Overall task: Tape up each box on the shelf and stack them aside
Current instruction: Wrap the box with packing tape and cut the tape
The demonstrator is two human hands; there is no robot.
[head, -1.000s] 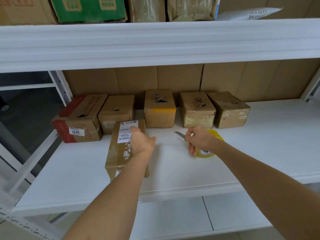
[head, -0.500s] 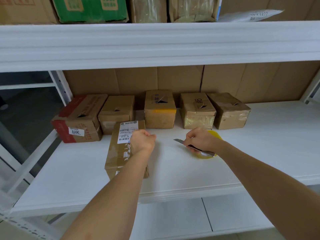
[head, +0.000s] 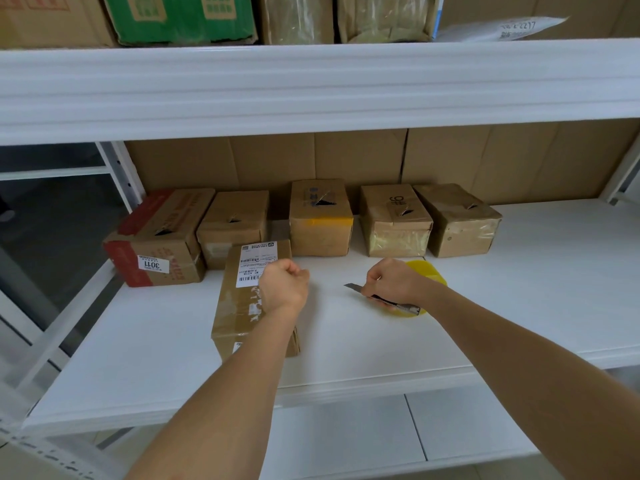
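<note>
Both my forearms are bare up to the frame's edge, my left hand (head: 282, 285) and right hand (head: 393, 282) ungloved.

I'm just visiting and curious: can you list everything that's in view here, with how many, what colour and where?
Back-row boxes: five, brown cardboard, one with red edges, along the shelf's back.
Labelled box: one, brown, white label, in front, under the left arm.
Tape roll: one, yellow, behind the right hand.
Utility knife: one, grey blade, in the right hand.
Shelf: white.
Upper-shelf boxes: several, brown and green.
Left hand: fist, above the labelled box.
Right hand: fingers round the knife.
</note>
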